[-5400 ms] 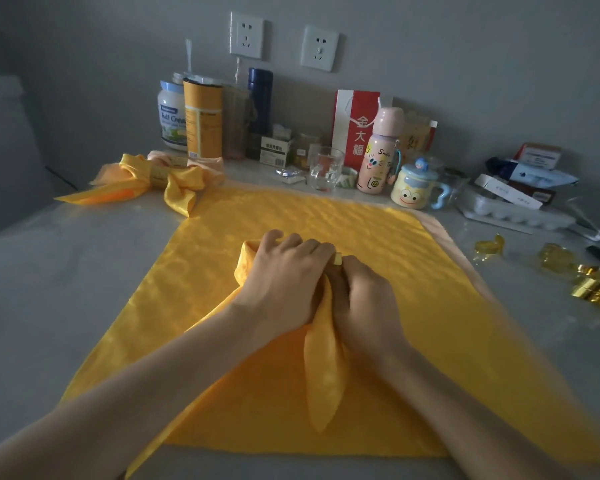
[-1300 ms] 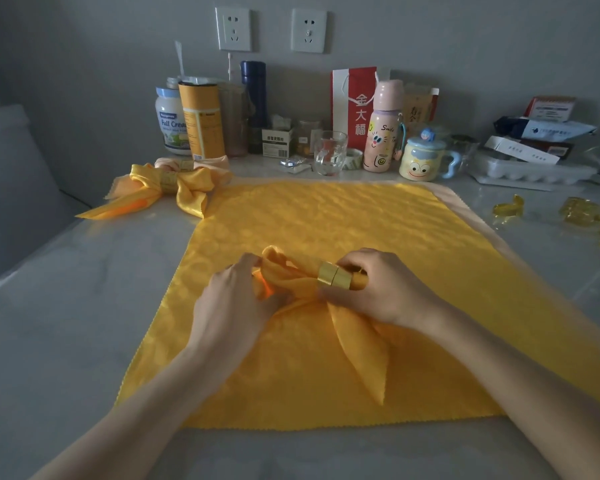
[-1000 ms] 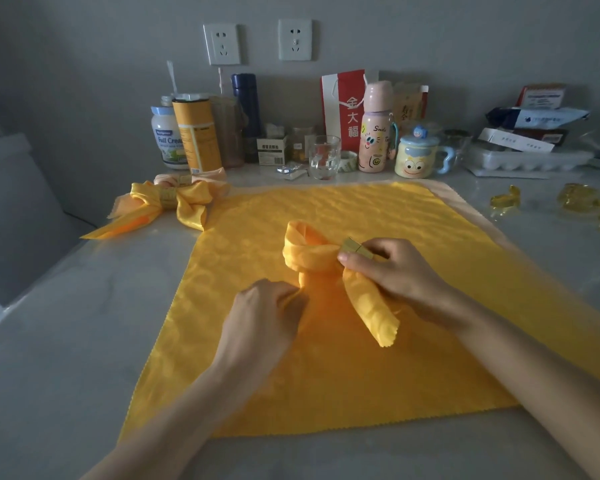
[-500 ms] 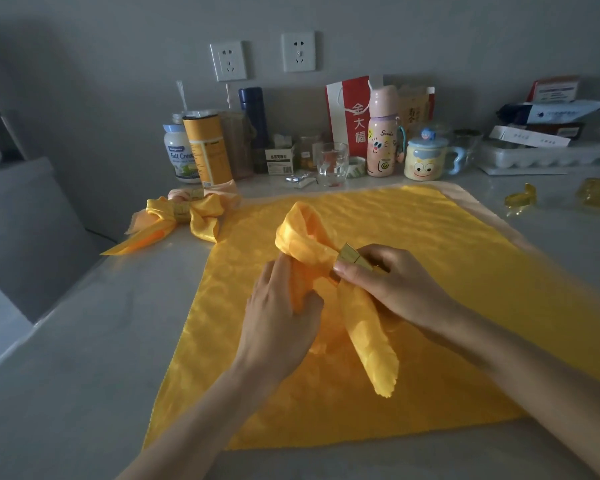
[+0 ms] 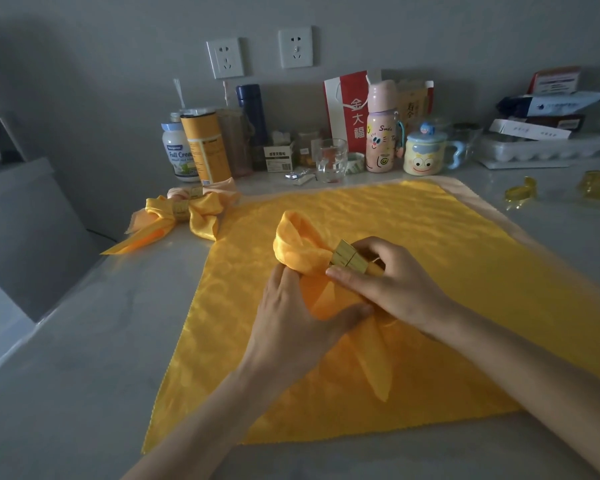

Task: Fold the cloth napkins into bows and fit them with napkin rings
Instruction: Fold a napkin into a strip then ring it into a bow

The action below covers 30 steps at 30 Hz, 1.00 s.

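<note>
The right hand (image 5: 395,289) pinches the gold napkin ring (image 5: 349,259) between its thumb and curled fingers. The folded yellow napkin (image 5: 298,244) passes through the ring. Its loop rises just beyond the left hand (image 5: 295,323), which grips the fabric below the ring. Both hands rest over a spread yellow cloth (image 5: 447,230). Finished bows (image 5: 187,216) lie well beyond the left hand.

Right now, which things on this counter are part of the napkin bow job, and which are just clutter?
Job: half-made bow in the left hand; gold napkin ring in the right hand; flat yellow napkin; finished bows; spare gold rings.
Clutter: drinking glass; smiley mug; pink bottle; red bag; egg tray.
</note>
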Tool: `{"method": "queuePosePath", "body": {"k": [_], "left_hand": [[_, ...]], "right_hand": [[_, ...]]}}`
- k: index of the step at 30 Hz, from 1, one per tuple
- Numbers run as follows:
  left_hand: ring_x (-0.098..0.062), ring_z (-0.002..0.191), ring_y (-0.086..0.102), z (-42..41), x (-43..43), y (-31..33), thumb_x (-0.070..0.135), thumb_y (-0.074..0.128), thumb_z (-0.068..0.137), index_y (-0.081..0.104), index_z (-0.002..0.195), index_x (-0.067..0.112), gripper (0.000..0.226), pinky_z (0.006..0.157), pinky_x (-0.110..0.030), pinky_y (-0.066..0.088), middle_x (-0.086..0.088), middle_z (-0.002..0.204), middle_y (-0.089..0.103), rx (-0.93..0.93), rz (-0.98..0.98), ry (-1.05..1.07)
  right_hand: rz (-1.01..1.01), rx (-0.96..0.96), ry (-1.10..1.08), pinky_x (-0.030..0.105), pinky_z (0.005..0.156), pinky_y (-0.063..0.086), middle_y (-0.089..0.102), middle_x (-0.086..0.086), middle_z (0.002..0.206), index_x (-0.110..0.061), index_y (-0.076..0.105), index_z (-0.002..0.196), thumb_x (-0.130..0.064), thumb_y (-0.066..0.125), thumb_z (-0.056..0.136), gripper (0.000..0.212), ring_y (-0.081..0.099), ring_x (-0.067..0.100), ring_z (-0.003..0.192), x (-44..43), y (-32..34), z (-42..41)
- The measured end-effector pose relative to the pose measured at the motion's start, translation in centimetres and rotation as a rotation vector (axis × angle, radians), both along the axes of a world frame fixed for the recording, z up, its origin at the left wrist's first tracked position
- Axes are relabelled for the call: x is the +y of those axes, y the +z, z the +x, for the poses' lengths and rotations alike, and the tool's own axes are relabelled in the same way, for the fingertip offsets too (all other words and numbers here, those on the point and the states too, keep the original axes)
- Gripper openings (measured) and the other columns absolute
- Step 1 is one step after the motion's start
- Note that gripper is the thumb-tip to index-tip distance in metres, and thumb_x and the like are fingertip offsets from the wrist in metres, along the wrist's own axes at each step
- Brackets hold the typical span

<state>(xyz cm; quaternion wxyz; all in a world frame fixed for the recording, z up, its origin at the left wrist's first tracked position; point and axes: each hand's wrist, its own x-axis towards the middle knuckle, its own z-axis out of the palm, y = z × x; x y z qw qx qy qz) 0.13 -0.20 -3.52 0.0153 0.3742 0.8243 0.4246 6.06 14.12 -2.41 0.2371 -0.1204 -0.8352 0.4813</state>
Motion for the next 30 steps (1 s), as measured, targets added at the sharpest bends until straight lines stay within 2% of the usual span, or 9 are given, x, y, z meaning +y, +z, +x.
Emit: {"method": "queuePosePath", "body": {"k": [4,8,12,17,21,24,27,29,30], "left_hand": [[0.014,0.104,0.040,-0.1,-0.3,0.6,0.069,0.070,0.051,0.034,0.101,0.054,0.064,0.082,0.002,0.031,0.032,0.109,0.042,0.026,0.080,-0.032],[0.008,0.103,0.047,-0.1,-0.4,0.1,0.052,0.077,0.064,0.033,0.101,0.052,0.058,0.091,-0.019,0.040,0.029,0.104,0.049,0.131,0.119,-0.043],[0.008,0.096,0.054,-0.4,-0.7,0.3,0.027,0.073,0.077,0.040,0.102,0.048,0.047,0.080,-0.014,0.045,0.028,0.098,0.056,0.102,0.117,-0.143],[0.003,0.083,0.061,-1.0,-0.8,0.1,0.022,0.067,0.085,0.054,0.115,0.024,0.033,0.070,-0.015,0.049,0.019,0.092,0.064,0.107,0.057,-0.207],[-0.008,0.079,0.063,-1.3,-1.0,-0.4,0.026,0.062,0.089,0.064,0.105,0.017,0.018,0.068,-0.034,0.052,0.009,0.091,0.067,0.248,-0.027,-0.183],[-0.012,0.072,0.063,-1.7,-1.2,-0.4,0.034,0.051,0.091,0.070,0.097,0.016,0.027,0.061,-0.035,0.053,0.006,0.084,0.068,0.431,-0.066,-0.204],[-0.011,0.051,0.055,-2.0,-1.1,-0.2,0.038,0.041,0.091,0.068,0.079,0.012,0.039,0.044,-0.026,0.044,0.006,0.063,0.061,0.676,-0.076,-0.224],[-0.009,0.047,0.047,-2.1,-1.4,-0.2,0.042,0.040,0.092,0.061,0.069,0.008,0.046,0.044,-0.021,0.036,0.011,0.055,0.050,0.592,-0.015,-0.248],[-0.008,0.050,0.046,-2.0,-1.5,-0.1,0.048,0.039,0.091,0.059,0.069,0.005,0.052,0.047,-0.019,0.035,0.010,0.054,0.046,0.426,0.051,-0.283]], "right_hand": [[-0.038,-0.013,0.013,0.014,0.066,0.044,0.058,-0.010,0.090,-0.023,0.057,0.098,-0.039,0.079,0.067,0.042,0.057,0.003,0.082,-0.5,0.1,0.1],[-0.080,-0.028,0.078,0.010,0.063,0.046,0.060,-0.008,0.092,-0.023,0.055,0.095,-0.036,0.080,0.067,0.040,0.059,0.002,0.080,-0.5,0.6,0.2],[-0.112,-0.068,0.108,0.008,0.061,0.045,0.060,-0.009,0.089,-0.024,0.056,0.091,-0.041,0.077,0.063,0.038,0.057,0.000,0.078,-0.3,1.2,0.5],[-0.095,-0.201,0.127,0.020,0.069,0.049,0.063,-0.004,0.092,-0.022,0.063,0.090,-0.052,0.072,0.052,0.050,0.061,0.009,0.083,1.0,2.0,0.9],[-0.122,-0.284,0.178,0.026,0.071,0.050,0.065,0.000,0.085,-0.016,0.067,0.091,-0.045,0.077,0.053,0.049,0.063,0.011,0.076,1.4,2.2,1.1],[-0.166,-0.323,0.188,0.027,0.073,0.051,0.067,0.000,0.087,-0.017,0.065,0.098,-0.034,0.080,0.061,0.044,0.065,0.013,0.080,1.7,2.3,1.2],[-0.186,-0.334,0.180,0.023,0.070,0.048,0.065,0.000,0.090,-0.019,0.061,0.102,-0.024,0.074,0.074,0.030,0.063,0.012,0.080,1.8,2.3,1.2],[-0.201,-0.305,0.154,0.019,0.064,0.047,0.064,-0.002,0.089,-0.020,0.062,0.103,-0.023,0.071,0.076,0.028,0.062,0.011,0.080,1.9,2.5,1.2],[-0.219,-0.287,0.141,0.018,0.060,0.047,0.064,-0.002,0.088,-0.019,0.062,0.104,-0.025,0.072,0.075,0.031,0.063,0.011,0.080,2.0,2.8,1.3]]}}
